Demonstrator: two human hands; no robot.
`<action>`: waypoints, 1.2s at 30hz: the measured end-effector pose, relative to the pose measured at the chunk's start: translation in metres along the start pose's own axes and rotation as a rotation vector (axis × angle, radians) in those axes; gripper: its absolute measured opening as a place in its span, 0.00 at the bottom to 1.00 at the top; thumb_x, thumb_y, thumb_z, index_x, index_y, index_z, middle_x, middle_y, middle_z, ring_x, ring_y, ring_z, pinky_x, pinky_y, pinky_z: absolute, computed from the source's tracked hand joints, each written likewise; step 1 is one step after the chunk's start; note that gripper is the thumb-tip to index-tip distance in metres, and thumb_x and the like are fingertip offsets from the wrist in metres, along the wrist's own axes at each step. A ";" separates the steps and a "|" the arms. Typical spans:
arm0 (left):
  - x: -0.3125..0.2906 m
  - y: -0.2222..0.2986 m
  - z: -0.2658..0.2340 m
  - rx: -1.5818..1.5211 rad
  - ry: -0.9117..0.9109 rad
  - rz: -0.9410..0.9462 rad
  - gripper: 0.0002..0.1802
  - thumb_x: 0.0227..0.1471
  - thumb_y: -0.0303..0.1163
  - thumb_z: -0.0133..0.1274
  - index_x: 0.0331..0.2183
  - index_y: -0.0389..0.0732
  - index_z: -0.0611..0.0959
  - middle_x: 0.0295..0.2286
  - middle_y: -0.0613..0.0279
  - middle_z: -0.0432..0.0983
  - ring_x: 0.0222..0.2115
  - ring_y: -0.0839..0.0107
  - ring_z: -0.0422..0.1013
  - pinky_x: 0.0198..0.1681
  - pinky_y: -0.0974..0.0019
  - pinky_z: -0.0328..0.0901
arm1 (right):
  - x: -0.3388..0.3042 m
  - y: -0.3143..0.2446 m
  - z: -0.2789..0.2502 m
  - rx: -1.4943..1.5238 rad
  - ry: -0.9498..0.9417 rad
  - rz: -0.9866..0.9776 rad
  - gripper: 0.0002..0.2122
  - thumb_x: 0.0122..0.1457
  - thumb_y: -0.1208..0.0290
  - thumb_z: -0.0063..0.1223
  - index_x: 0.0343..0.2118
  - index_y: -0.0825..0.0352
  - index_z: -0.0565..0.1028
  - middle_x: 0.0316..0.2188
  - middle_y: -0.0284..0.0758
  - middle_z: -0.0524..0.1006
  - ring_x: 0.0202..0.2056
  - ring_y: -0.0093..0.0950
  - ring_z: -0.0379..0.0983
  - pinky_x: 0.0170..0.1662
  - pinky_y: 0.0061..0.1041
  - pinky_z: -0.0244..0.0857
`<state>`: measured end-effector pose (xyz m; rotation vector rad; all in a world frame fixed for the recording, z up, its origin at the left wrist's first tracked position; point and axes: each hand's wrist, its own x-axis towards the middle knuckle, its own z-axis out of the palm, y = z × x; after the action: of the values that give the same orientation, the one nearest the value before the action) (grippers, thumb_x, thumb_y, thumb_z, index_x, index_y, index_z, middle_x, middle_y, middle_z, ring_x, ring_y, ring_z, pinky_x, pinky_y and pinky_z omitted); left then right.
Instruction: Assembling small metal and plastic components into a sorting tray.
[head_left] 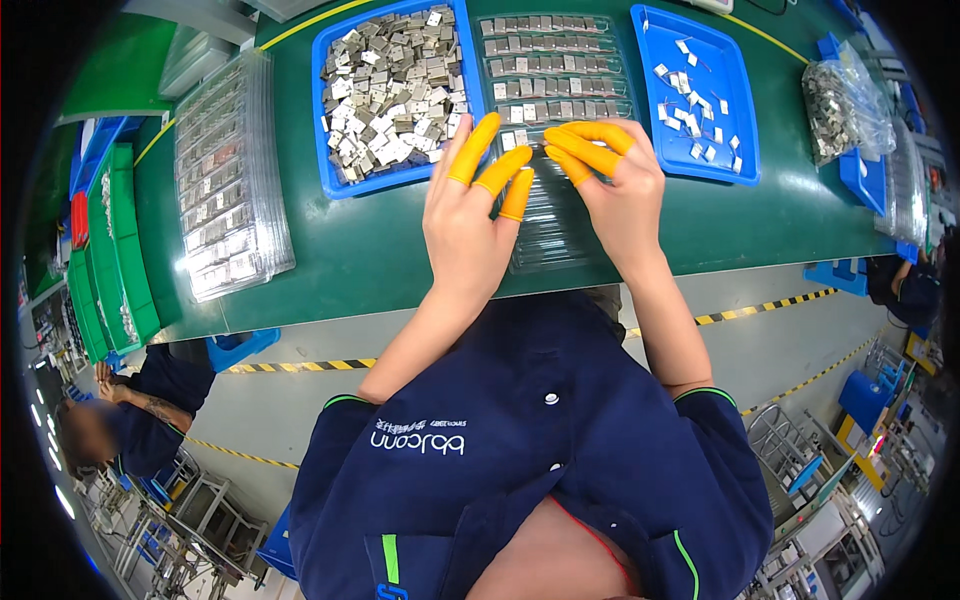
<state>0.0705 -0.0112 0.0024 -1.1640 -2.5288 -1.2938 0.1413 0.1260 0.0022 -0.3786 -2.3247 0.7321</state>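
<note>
A clear plastic tray lies in front of me, its far rows filled with small grey-and-white metal pieces; the near rows show bare ridged plastic. Over its left edge is my left hand, with yellow covers on several fingers. Those fingers are stretched and apart, the tips beside a pale piece in the tray. My right hand, also in yellow finger covers, reaches over the tray from the right. Its thumb and fingers come together at the row being filled; whatever is between them is too small to make out.
A blue bin heaped with metal pieces stands left of the tray. On the right, another blue bin holds scattered small wired parts. Stacked filled trays, green bins and a bagged heap flank them. A co-worker sits at left.
</note>
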 end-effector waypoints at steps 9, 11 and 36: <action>0.002 -0.014 0.000 0.298 -0.169 0.077 0.15 0.40 0.32 0.58 0.36 0.43 0.81 0.52 0.55 0.59 0.57 0.54 0.48 0.58 0.46 0.39 | -0.002 0.021 0.019 -0.209 0.005 -0.242 0.09 0.35 0.76 0.57 0.24 0.63 0.79 0.27 0.28 0.75 0.35 0.27 0.69 0.40 0.29 0.63; 0.004 -0.016 -0.001 0.221 -0.142 0.063 0.15 0.40 0.32 0.59 0.35 0.45 0.81 0.52 0.56 0.59 0.57 0.54 0.49 0.58 0.46 0.39 | -0.001 0.022 0.018 -0.209 -0.014 -0.233 0.09 0.35 0.76 0.56 0.24 0.62 0.79 0.26 0.28 0.75 0.36 0.27 0.69 0.42 0.29 0.62; 0.049 -0.074 -0.033 0.489 -0.056 -0.109 0.15 0.35 0.33 0.61 0.30 0.39 0.82 0.33 0.57 0.74 0.44 0.60 0.61 0.50 0.52 0.46 | 0.019 0.082 -0.051 -0.451 -0.035 0.448 0.09 0.41 0.79 0.58 0.30 0.70 0.78 0.30 0.42 0.75 0.35 0.36 0.68 0.39 0.31 0.63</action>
<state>-0.0209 -0.0327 -0.0071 -0.9735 -2.7520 -0.5987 0.1670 0.2205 -0.0054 -1.1205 -2.4542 0.4013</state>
